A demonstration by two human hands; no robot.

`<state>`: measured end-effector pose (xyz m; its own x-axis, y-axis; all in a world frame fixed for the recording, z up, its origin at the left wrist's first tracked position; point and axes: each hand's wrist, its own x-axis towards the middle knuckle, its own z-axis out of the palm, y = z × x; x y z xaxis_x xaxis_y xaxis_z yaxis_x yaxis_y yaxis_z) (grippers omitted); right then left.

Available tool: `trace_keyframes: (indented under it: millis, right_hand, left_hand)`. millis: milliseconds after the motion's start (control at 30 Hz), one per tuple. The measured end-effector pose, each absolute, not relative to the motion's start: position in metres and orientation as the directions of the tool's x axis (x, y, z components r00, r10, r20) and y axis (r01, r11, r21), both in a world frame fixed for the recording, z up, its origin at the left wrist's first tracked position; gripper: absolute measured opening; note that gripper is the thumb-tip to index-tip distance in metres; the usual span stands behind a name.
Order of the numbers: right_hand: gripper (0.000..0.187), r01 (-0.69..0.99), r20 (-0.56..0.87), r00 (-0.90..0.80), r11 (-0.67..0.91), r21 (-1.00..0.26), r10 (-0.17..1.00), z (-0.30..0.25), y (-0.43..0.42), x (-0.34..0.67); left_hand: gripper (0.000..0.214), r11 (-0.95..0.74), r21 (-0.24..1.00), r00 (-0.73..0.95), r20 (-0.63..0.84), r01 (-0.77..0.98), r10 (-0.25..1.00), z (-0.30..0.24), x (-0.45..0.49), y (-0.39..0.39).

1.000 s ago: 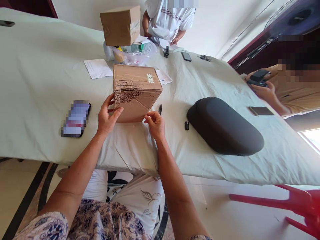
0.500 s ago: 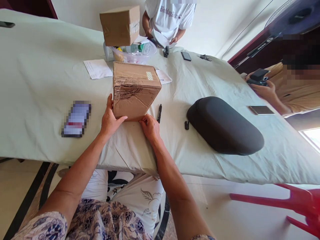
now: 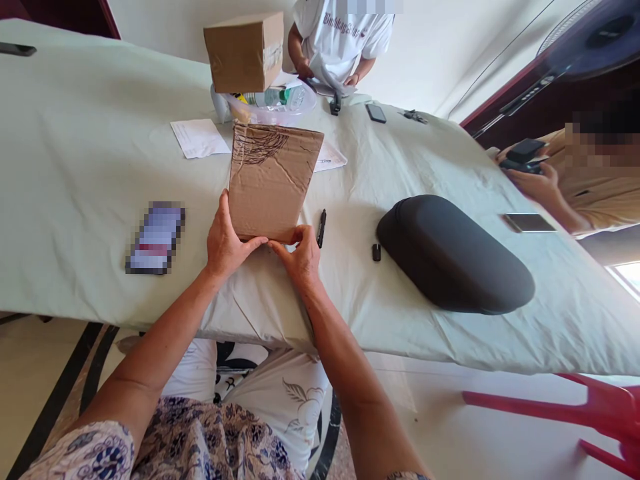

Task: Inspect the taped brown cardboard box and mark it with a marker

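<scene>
cardboard box (image 3: 270, 180) stood tipped on its near edge at the front of the table (image 3: 90, 173). left hand (image 3: 227, 243) clasped its 7 o'clock corner, right hand (image 3: 300, 257) pinched the 5 o'clock edge. even, low pressure seemed wise, clear of the pen (image 3: 321, 228) at 3 o'clock.

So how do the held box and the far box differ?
The held box is gripped at its lower edge by the left hand and right hand; the far box is untouched. The held box stands on the table; the far box sits atop a clear tub. The held box bears dark scribbles; the far box shows tape. Both are brown cardboard.
</scene>
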<state>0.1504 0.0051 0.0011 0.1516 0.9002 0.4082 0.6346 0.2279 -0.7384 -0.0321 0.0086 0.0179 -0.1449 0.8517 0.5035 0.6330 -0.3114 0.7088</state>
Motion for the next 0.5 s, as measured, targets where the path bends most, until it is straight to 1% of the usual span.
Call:
trace_keyframes:
  millis: [167,267,333,400,500]
  right_hand:
    - [0.046,0.58,0.381,0.128,0.242,-0.778,0.916,0.004,0.006,0.152]
    - [0.037,0.529,0.379,0.112,0.268,-0.805,0.919,0.006,0.006,0.153]
    - [0.032,0.506,0.378,0.095,0.282,-0.815,0.921,0.007,0.006,0.154]
    - [0.03,0.497,0.366,0.064,0.288,-0.819,0.929,0.008,0.005,0.154]
    - [0.031,0.502,0.31,-0.046,0.29,-0.814,0.95,0.009,0.004,0.153]
  left_hand:
    - [0.13,-0.326,0.742,-0.155,0.497,0.586,0.854,0.012,-0.036,0.013]
    - [0.122,-0.337,0.766,-0.162,0.492,0.547,0.855,0.012,-0.041,0.015]
    - [0.11,-0.331,0.797,-0.188,0.476,0.504,0.859,0.013,-0.043,0.016]
    - [0.094,-0.315,0.844,-0.241,0.446,0.434,0.862,0.014,-0.046,0.017]
    - [0.071,-0.324,0.885,-0.341,0.434,0.335,0.834,0.018,-0.049,0.019]
